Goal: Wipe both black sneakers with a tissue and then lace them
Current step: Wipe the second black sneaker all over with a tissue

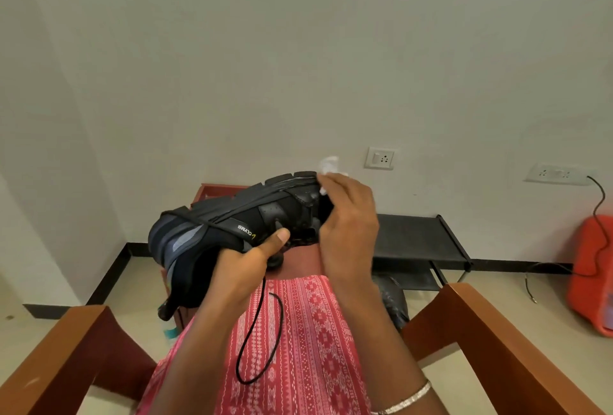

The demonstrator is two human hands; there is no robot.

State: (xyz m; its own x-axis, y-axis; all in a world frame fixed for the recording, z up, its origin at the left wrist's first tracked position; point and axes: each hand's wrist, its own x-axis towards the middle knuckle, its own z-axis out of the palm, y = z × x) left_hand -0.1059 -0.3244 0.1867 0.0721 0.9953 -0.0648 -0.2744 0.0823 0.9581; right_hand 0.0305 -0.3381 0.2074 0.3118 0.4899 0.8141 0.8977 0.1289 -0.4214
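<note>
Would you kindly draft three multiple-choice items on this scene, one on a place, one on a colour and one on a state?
1. Where is the tissue?
A. On the floor
B. In the right hand, by the sole of the sneaker
C. On a chair arm

2. What colour is the patterned cloth over the lap?
A. Pink
B. Green
C. Blue

3. How is the lace?
A. Tied in a bow
B. Hanging loose in a loop over the lap
C. Wound round the right wrist

Answers:
1 B: the white tissue sticks out above the right hand's fingers at the sole's edge.
2 A: the cloth is pink with a white pattern.
3 B: the lace dangles below the sneaker, which the left hand grips.
</note>
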